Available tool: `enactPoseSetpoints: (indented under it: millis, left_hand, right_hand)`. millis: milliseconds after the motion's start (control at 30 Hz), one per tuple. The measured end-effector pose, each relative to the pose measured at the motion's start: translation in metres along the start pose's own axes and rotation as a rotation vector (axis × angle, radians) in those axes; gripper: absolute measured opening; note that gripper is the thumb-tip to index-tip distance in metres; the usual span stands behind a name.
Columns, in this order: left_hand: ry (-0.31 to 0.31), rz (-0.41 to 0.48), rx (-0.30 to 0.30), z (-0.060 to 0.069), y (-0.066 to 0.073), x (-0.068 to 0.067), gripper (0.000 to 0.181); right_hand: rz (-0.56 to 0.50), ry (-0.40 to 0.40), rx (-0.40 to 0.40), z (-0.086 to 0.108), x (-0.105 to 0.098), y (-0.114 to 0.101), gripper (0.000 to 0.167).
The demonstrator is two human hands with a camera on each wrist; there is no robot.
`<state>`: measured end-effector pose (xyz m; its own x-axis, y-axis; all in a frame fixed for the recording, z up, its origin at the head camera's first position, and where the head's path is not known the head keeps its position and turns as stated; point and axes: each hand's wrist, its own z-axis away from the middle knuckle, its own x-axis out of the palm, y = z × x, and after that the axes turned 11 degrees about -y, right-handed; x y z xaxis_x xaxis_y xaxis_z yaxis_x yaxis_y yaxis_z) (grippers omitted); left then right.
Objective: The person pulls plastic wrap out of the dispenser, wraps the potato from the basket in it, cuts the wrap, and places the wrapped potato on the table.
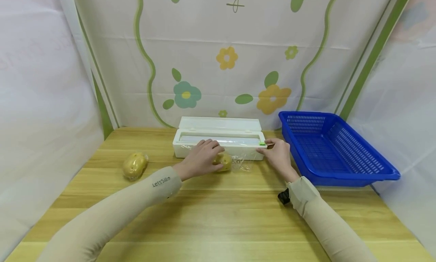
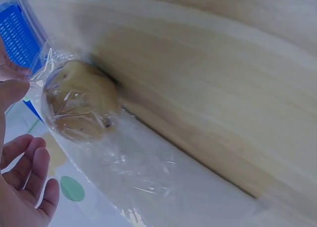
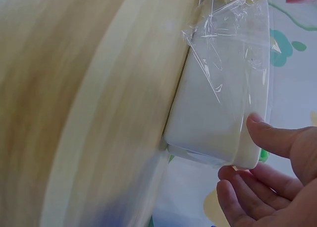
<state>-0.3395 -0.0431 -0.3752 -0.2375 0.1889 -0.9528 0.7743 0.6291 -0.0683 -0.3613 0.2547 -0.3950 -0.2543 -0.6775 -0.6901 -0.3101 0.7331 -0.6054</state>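
A white cling film dispenser (image 1: 219,150) stands with its lid raised at the back of the table. A potato (image 1: 225,161) with clear film (image 2: 143,172) over it lies against its front. My left hand (image 1: 203,160) hovers over the film beside this potato, fingers loosely bent and holding nothing. At the dispenser's right end, my right hand (image 1: 277,154) holds the corner, thumb on the front edge and fingers around the end. A green slide cutter (image 1: 262,143) sits on the rim by its fingertips. Another film-wrapped potato (image 1: 134,166) rests at the left.
A blue plastic basket (image 1: 340,156) stands at the right, close to my right forearm. Printed cloth (image 1: 211,31) hangs behind the wooden table (image 1: 218,220) and along both sides.
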Motion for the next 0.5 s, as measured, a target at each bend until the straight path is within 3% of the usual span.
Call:
enactPoseSetpoints:
  millis: [133, 267, 367, 500]
  left_hand:
    - [0.054, 0.037, 0.043, -0.011, 0.004, -0.002, 0.037]
    - [0.067, 0.085, 0.061, -0.026, 0.010, -0.007, 0.028]
    - [0.046, 0.146, 0.050, -0.043, 0.016, -0.011, 0.024]
    - [-0.028, 0.261, -0.017, -0.070, 0.022, -0.014, 0.024]
  right_hand:
    - [-0.002, 0.008, -0.007, 0.000, 0.000, 0.001, 0.042]
    - [-0.004, 0.012, -0.014, 0.001, 0.000, 0.002, 0.040]
    - [-0.006, 0.014, -0.014, 0.000, 0.000, 0.003, 0.041]
    - [-0.004, 0.009, -0.022, -0.002, -0.002, 0.003, 0.041]
